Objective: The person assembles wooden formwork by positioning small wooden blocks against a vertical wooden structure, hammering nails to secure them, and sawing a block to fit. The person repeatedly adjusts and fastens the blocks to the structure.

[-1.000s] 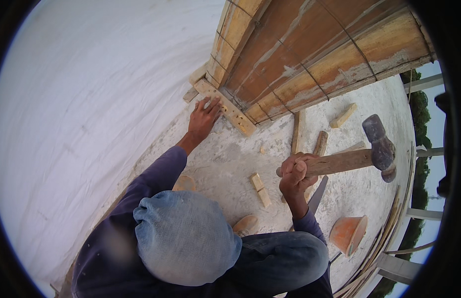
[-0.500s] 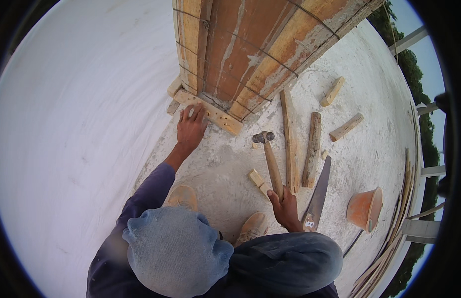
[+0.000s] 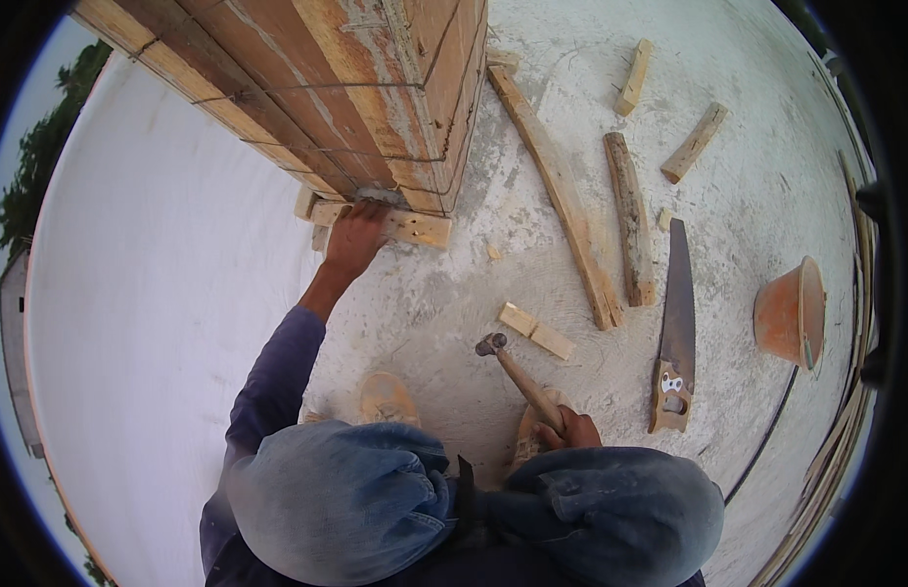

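At formwork base, left hand (image 3: 356, 235) fingers pressed flat on wood block (image 3: 415, 227), right hand (image 3: 568, 428) fingers clenched around hammer (image 3: 518, 374) handle.

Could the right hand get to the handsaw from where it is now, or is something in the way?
Probably yes. The right hand is closed around the hammer handle, and the handsaw lies just to its right on bare concrete, with nothing between them. The hammer would have to be put down first.
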### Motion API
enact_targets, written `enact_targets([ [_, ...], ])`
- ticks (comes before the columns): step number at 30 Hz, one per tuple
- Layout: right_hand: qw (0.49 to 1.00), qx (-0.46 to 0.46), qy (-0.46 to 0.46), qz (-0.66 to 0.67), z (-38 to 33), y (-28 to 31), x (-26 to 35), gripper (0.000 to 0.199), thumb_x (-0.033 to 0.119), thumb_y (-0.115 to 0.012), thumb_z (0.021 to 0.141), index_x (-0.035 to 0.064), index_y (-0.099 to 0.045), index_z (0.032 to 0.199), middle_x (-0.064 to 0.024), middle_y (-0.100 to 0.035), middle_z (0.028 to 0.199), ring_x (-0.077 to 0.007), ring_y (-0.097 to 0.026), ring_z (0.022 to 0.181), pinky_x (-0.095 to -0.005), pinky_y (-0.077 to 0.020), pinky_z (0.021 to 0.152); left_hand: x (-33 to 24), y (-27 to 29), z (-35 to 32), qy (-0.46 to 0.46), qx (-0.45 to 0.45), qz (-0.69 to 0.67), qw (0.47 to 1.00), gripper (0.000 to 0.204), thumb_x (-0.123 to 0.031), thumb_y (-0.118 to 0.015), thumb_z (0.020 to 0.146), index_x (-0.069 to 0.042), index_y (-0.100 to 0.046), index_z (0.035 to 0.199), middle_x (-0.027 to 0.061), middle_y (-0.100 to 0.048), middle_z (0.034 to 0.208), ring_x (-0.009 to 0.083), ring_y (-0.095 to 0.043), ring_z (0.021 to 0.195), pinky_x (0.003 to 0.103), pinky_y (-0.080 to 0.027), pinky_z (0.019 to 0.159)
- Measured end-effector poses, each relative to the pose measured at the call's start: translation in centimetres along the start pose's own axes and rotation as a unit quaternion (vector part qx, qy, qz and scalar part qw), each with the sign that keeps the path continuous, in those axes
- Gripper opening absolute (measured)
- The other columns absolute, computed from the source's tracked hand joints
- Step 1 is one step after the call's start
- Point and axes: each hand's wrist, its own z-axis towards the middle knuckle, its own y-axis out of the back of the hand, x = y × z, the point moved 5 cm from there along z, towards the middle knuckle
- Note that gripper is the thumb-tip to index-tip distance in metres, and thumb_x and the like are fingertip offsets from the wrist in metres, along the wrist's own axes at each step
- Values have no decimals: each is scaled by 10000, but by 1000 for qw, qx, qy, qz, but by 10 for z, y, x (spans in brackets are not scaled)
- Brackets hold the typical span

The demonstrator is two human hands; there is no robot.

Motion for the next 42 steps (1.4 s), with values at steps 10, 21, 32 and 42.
enact_targets([
  [10, 1000, -11, 3, -8, 11, -1, -7, 425, 404, -765, 975, -5, -698, 1070, -226, -734, 834, -367, -731, 761, -470, -551, 740, 3, -4, -3, 32, -19, -40, 999, 605, -157, -874, 785, -44, -650, 1335, 167, -681, 1338, 349, -646, 1244, 441, -537, 1044],
  [21, 986, -15, 69, -151, 27, 70, 39, 509, 540, -703, 980, 48, -699, 1111, -153, -733, 931, -328, -728, 886, -437, -566, 788, -1, -1, 8, 45, 44, -46, 997, 620, -96, -865, 777, -26, -630, 1347, 208, -674, 1320, 370, -634, 1255, 443, -527, 1048],
  [32, 894, -366, 147, -214, 162, 141, 37, 643, 433, -785, 911, -17, -597, 1330, -217, -595, 1275, -373, -583, 1189, -464, -501, 992, 2, -5, 2, 58, 21, -59, 996, 607, -142, -832, 825, -55, -624, 1388, 218, -687, 1315, 402, -673, 1180, 485, -540, 993],
  [42, 962, -233, 143, -14, 164, 94, 66, 781, 400, -812, 876, -99, -526, 1404, -250, -579, 1247, -425, -594, 1194, -483, -531, 986, 4, -15, -5, 53, 5, -74, 996, 679, -97, -831, 832, -39, -549, 1447, 217, -577, 1472, 430, -576, 1333, 490, -510, 1085],
])
